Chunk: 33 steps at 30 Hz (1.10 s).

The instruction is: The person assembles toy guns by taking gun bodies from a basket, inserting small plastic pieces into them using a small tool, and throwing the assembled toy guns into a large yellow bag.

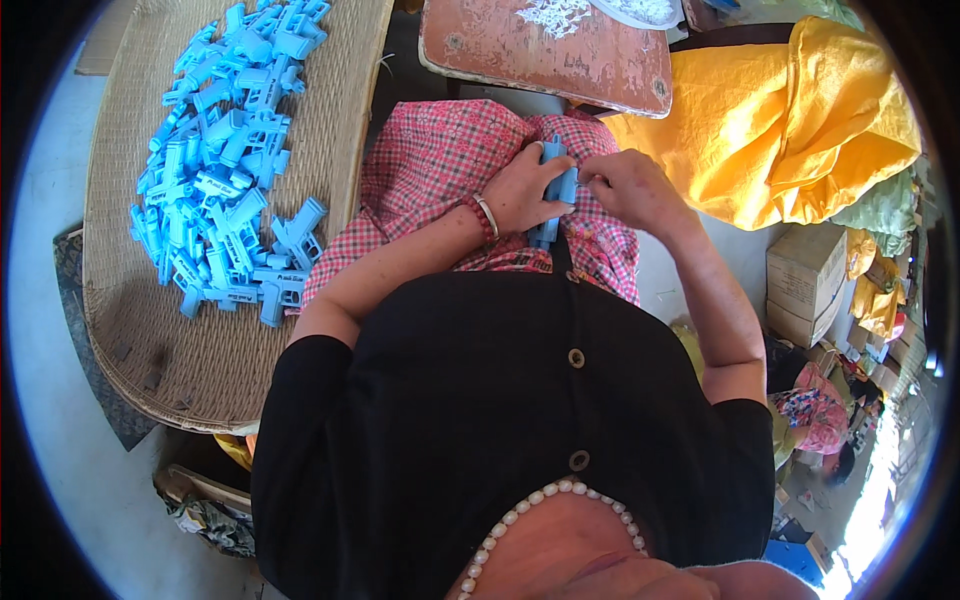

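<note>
Over my lap, a light-blue toy gun (567, 189) is gripped in my left hand (517, 192), the thumb and fingers wrapped around it. My right hand (638, 192) is close against the gun's right side, its thumb and index finger pinched together. Whatever those fingertips may hold is too small to make out. To the left lies a heap of similar light-blue toy guns (225, 150) on a large woven wicker tray (335, 170). Pink checked cloth (430, 150) covers my knees beneath the held gun.
Ahead stands a worn reddish-brown stool (545, 65) with small white pieces (555, 15) and a white dish (640, 10) on it. Yellow fabric (760, 120) spreads at the right, above a cardboard box (808, 280). Another person (820, 410) is farther off at the lower right.
</note>
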Each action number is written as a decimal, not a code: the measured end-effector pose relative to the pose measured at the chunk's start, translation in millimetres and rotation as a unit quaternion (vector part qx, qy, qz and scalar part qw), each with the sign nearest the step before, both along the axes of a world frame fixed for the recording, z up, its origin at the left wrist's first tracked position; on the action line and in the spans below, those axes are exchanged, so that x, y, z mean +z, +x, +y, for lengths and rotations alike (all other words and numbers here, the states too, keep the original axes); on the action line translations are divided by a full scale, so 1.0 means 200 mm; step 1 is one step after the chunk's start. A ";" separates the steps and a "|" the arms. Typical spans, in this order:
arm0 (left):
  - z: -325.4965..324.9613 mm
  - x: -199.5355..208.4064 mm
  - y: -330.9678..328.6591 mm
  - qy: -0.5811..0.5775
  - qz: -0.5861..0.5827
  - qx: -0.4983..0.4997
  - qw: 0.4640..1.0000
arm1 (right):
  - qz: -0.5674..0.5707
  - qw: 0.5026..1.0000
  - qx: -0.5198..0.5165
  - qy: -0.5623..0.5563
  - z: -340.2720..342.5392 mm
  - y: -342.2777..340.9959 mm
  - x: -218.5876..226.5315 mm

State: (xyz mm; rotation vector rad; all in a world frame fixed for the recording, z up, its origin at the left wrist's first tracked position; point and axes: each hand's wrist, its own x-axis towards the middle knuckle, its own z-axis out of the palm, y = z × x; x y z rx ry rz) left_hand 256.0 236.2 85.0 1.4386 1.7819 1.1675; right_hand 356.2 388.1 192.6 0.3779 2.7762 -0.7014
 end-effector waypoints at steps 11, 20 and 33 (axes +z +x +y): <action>-0.26 0.12 -0.21 0.160 0.035 0.143 0.976 | 0.067 0.968 -0.216 -0.110 -0.15 0.06 -0.19; -1.66 -0.57 -0.87 -0.476 0.124 0.308 0.814 | 0.303 0.920 -0.183 -0.171 -0.21 0.01 -0.29; -1.66 -0.58 -0.96 -0.300 -0.010 0.397 0.867 | 0.161 0.959 -0.220 -0.083 -0.16 -0.07 -0.37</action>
